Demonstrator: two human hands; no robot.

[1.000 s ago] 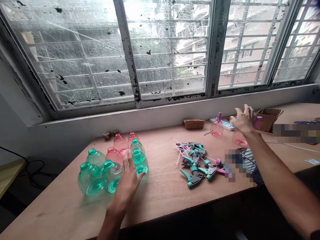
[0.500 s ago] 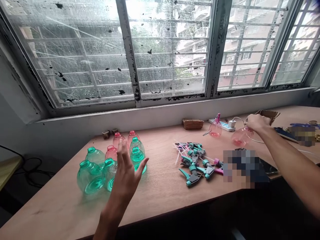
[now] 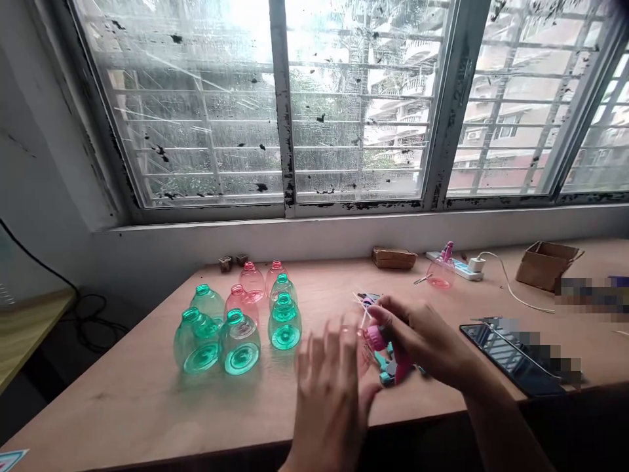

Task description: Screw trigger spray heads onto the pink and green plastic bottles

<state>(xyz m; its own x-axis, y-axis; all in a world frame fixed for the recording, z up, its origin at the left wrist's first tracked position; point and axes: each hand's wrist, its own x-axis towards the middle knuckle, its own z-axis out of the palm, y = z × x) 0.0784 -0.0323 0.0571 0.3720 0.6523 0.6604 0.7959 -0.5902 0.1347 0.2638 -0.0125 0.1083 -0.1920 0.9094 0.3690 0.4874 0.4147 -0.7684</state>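
Note:
In my right hand [image 3: 425,337] is a pink spray bottle, gripped by its pink trigger head [image 3: 377,337] over the middle of the table. The bottle's see-through body [image 3: 364,357] is mostly hidden behind my left hand [image 3: 329,387]. That hand is raised beside the bottle, slightly blurred, fingers stretched up and thumb out; whether it touches the bottle I cannot tell. Beneath the hands lie loose green-and-grey spray heads [image 3: 387,373], largely covered. To the left stand several open green bottles [image 3: 240,351] and pink bottles [image 3: 252,285] without heads.
A capped pink spray bottle [image 3: 441,272] stands at the back beside a power strip [image 3: 464,269] with a charger. A brown paper-wrapped block [image 3: 393,257] lies near the wall, an open cardboard box [image 3: 545,265] farther right. A phone [image 3: 511,354] rests near the front edge.
My right hand has brought the pink bottle from the back right to the table's middle. My left hand has moved right, from the bottle group to beside it. The view has shifted.

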